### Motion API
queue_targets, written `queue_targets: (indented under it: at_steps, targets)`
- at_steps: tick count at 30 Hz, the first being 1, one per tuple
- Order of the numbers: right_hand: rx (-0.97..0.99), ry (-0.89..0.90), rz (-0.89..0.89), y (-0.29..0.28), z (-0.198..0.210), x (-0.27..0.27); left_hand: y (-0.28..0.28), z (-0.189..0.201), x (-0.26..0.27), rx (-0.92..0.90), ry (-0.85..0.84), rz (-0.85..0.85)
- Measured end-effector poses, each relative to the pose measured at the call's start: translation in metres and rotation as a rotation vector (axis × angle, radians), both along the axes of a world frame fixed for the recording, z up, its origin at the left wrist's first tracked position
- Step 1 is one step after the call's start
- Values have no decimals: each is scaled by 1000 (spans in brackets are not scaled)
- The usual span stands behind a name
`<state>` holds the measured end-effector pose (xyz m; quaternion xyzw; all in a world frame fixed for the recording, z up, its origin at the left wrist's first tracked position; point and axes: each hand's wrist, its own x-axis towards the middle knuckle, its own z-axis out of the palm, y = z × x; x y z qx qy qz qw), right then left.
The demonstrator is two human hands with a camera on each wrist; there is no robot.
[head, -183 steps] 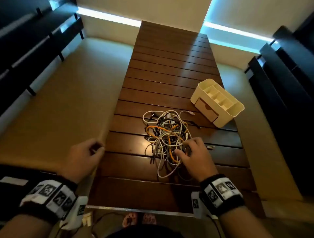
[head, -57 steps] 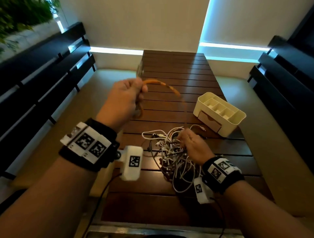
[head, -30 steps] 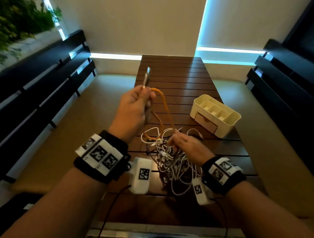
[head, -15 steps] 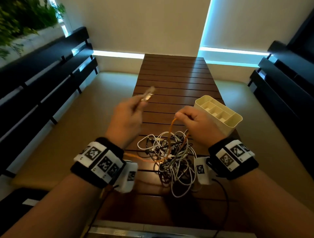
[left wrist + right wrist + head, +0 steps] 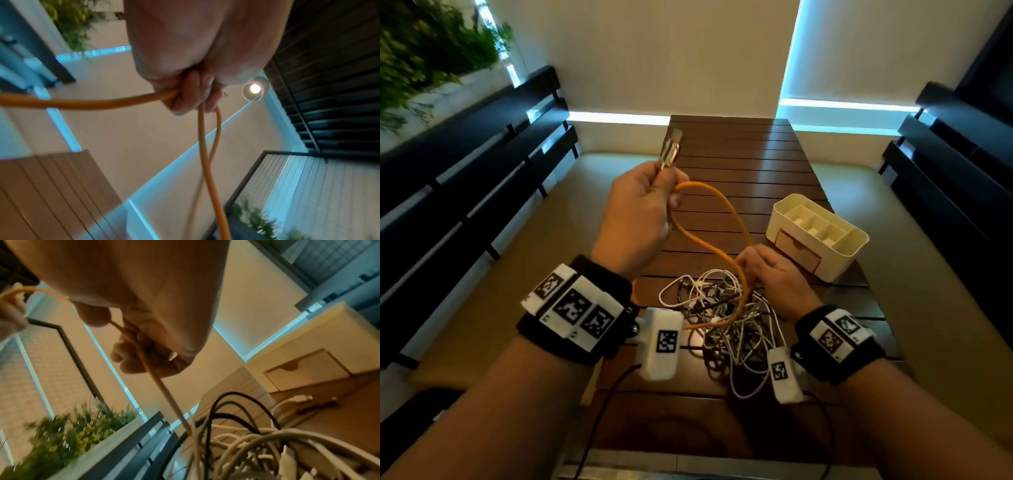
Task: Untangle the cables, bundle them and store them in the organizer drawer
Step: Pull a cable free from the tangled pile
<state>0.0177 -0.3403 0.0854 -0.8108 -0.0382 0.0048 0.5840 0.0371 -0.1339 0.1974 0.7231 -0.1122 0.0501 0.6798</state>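
Head view: our left hand (image 5: 635,212) grips the orange cable (image 5: 726,212) (plug up); right hand (image 5: 774,277) pinches it above the tangle (image 5: 726,318).

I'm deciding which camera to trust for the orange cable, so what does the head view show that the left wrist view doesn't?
Only the head view shows the cable's metal connector sticking up from the left hand, the right hand gripping the cable above the tangled pile, and the organizer with its drawer closed. Only the left wrist view shows the curled fingers from below, with strands hanging down. Both show the orange cable in the left hand.
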Motion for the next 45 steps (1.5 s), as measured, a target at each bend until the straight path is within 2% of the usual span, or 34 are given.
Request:
queue_targets:
  at_steps: [3,5,10,13,16,19,21,22,29,33,37,40,45]
  targets:
    - [96,-56,-154,-2,13,0,12,-23,2,295,76,-27]
    - [81,-161,-220,-2,29,-2,20,-45,2,375,146,-65]
    - [-83,-573,-275,9,69,-6,27,-64,-7,366,198,-18]
    - [-141,-641,-195,17,87,-5,22,-53,-9,311,103,80]
    - [-165,-482,-163,19,84,-10,17,-36,-12,261,-7,45]
    - [67,-171,-171,17,74,-22,10,-32,-18,238,14,-125]
    - [208,-32,-161,15,68,-31,6,-38,-19,199,51,-159]
    - [211,7,-150,15,65,-36,4,-42,-18,182,68,-151]
    - [-105,79,-79,2,27,-77,-18,-72,-17,205,155,-194]
    - [-166,239,0,-24,18,-108,-21,-80,-33,122,256,-272]
    - [-189,313,-39,-36,6,-124,-39,-90,-55,72,404,-436]
    - [-156,328,-98,-29,-2,-124,-54,-96,-63,90,428,-514]
    - [-116,285,-179,-15,-14,-117,-65,-96,-60,103,414,-478]
